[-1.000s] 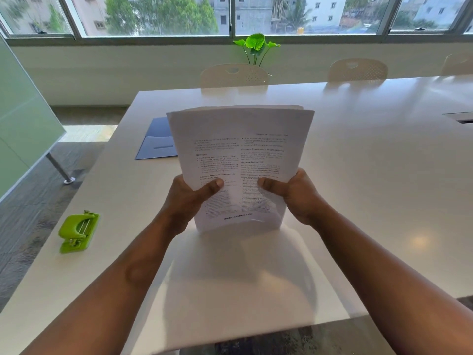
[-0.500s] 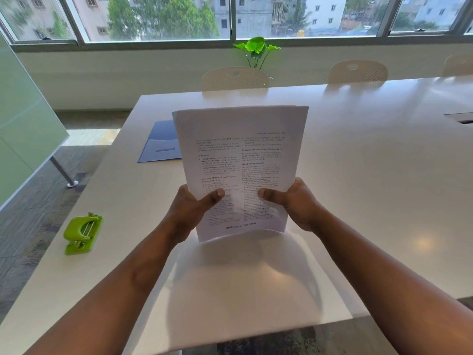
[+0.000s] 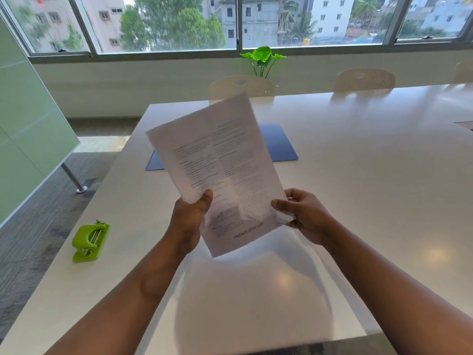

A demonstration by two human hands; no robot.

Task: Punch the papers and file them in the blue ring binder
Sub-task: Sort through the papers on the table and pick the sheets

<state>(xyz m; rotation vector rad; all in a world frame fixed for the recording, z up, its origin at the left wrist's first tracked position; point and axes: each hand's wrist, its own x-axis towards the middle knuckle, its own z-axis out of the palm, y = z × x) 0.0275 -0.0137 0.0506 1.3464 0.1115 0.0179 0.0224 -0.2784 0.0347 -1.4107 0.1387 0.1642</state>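
Note:
A stack of printed white papers [image 3: 220, 170] is held up above the white table [image 3: 358, 175], tilted with its top leaning left. My left hand [image 3: 190, 219] grips the stack's left edge, thumb on the front. My right hand [image 3: 304, 216] pinches the lower right corner. The blue ring binder [image 3: 277, 143] lies flat and closed on the table behind the papers, partly hidden by them. A green hole punch [image 3: 90, 240] sits near the table's left edge, well left of my left forearm.
Cream chairs [image 3: 242, 88] stand along the table's far side, with a green plant [image 3: 263, 57] by the window behind them. A green glass partition [image 3: 28, 139] is on the left. The table's near edge runs close to my arms.
The papers were held upright and square; now they are rotated, top toward the left. My right hand has slid from the bottom middle to the lower right corner. The view has shifted left.

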